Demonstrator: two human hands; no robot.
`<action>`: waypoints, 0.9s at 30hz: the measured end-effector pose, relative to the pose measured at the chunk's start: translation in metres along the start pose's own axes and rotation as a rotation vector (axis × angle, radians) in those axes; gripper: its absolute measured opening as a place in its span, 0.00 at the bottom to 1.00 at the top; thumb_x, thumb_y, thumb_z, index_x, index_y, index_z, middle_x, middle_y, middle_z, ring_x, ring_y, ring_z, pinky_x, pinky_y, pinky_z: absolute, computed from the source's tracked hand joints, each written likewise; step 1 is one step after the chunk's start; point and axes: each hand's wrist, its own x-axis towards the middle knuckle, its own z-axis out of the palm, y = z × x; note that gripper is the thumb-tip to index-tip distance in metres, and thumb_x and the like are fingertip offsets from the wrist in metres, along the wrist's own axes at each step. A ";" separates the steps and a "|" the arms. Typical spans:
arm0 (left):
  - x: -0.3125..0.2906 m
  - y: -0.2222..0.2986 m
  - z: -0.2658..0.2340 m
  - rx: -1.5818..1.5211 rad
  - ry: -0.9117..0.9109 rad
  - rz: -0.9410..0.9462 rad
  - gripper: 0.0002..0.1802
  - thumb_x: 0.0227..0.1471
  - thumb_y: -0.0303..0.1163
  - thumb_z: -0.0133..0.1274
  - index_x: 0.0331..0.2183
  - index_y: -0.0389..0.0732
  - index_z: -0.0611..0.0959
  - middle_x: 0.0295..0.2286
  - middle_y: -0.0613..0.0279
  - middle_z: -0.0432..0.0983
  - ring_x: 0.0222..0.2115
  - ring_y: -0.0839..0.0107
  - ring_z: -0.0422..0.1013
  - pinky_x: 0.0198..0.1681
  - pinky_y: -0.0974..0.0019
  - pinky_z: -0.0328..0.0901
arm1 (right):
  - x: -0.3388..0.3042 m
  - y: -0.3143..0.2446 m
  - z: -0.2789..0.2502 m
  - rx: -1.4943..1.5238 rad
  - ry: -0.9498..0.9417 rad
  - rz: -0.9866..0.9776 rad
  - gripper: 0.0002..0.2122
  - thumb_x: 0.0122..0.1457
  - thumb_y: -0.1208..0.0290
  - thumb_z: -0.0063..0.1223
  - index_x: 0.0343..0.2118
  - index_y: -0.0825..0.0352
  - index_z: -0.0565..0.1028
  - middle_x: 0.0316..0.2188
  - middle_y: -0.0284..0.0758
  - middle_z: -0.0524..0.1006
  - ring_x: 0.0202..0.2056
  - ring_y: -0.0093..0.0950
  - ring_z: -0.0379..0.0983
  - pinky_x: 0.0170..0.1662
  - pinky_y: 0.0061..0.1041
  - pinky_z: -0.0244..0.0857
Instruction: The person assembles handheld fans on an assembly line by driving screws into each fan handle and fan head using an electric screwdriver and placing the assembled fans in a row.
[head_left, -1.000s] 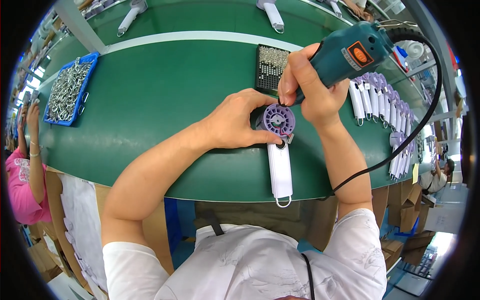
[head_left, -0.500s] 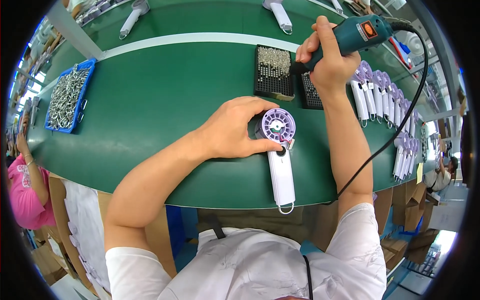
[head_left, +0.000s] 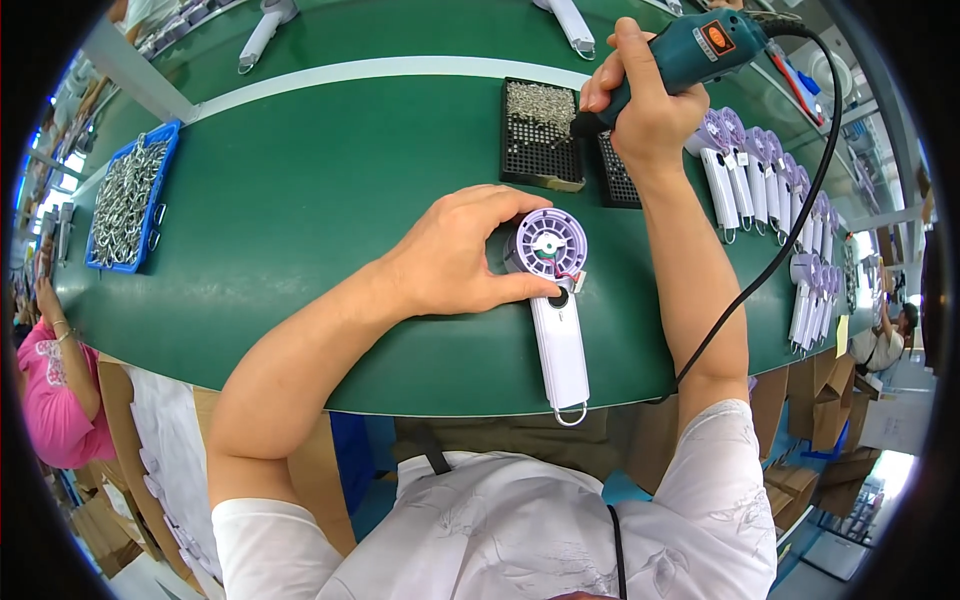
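My left hand [head_left: 455, 250] is wrapped round the purple head of a handheld fan [head_left: 562, 350], its thumb at the top of the white handle. The fan lies on the green table, its handle with a wire loop pointing toward me. Wires and a small white connector show at its open head. In my right hand [head_left: 655, 125] is a green electric screwdriver [head_left: 705, 45] with a black nose. That nose is over the right edge of a black screw tray [head_left: 540, 165] holding many small screws; its very tip is hard to make out.
A second black tray [head_left: 618, 180] stands beside the first. Rows of similar fans [head_left: 765, 185] fill the right side. A blue bin of metal loops [head_left: 130, 205] sits at the left. The screwdriver's black cord [head_left: 780, 285] curves down past my right forearm. A co-worker in pink [head_left: 65, 400] is at far left.
The screwdriver and my right hand have shifted slightly left, its nose now at the screw tray's edge. My left hand keeps its hold on the fan.
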 end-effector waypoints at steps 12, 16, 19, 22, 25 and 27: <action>-0.001 -0.001 0.001 0.014 0.011 0.012 0.37 0.37 0.39 0.77 0.47 0.32 0.81 0.40 0.50 0.81 0.40 0.59 0.78 0.46 0.62 0.72 | -0.003 0.002 0.001 0.010 -0.028 -0.012 0.08 0.64 0.74 0.58 0.33 0.74 0.74 0.16 0.34 0.71 0.13 0.26 0.68 0.19 0.29 0.66; -0.001 -0.001 0.001 0.005 0.008 0.002 0.37 0.37 0.39 0.77 0.47 0.32 0.81 0.40 0.50 0.81 0.39 0.59 0.78 0.46 0.63 0.72 | -0.007 -0.001 0.001 -0.006 -0.152 -0.058 0.06 0.64 0.75 0.56 0.34 0.74 0.75 0.16 0.35 0.72 0.13 0.25 0.68 0.19 0.29 0.66; 0.000 -0.001 0.000 0.022 0.008 0.017 0.37 0.37 0.40 0.77 0.47 0.32 0.81 0.40 0.50 0.81 0.39 0.59 0.78 0.45 0.63 0.72 | -0.005 -0.002 -0.002 -0.049 -0.287 -0.093 0.05 0.64 0.77 0.55 0.34 0.74 0.75 0.16 0.35 0.72 0.13 0.25 0.68 0.19 0.28 0.66; 0.001 0.000 0.001 0.005 0.001 -0.003 0.37 0.38 0.40 0.76 0.47 0.32 0.81 0.40 0.50 0.81 0.39 0.59 0.78 0.45 0.62 0.72 | -0.004 -0.001 0.002 -0.080 -0.345 -0.074 0.05 0.64 0.77 0.55 0.32 0.73 0.75 0.16 0.34 0.72 0.13 0.24 0.68 0.19 0.26 0.66; 0.001 -0.001 0.000 -0.010 0.008 0.009 0.37 0.38 0.40 0.76 0.47 0.32 0.81 0.39 0.50 0.81 0.39 0.59 0.78 0.45 0.63 0.72 | 0.002 0.000 0.010 -0.116 -0.279 -0.042 0.08 0.63 0.75 0.59 0.29 0.72 0.75 0.16 0.34 0.73 0.14 0.24 0.69 0.19 0.26 0.66; 0.000 -0.001 0.000 -0.002 0.010 0.012 0.37 0.38 0.40 0.77 0.47 0.32 0.81 0.39 0.51 0.81 0.38 0.59 0.78 0.45 0.63 0.72 | 0.005 -0.003 0.020 -0.288 0.014 0.212 0.11 0.67 0.66 0.52 0.31 0.69 0.73 0.14 0.31 0.66 0.11 0.26 0.65 0.16 0.29 0.63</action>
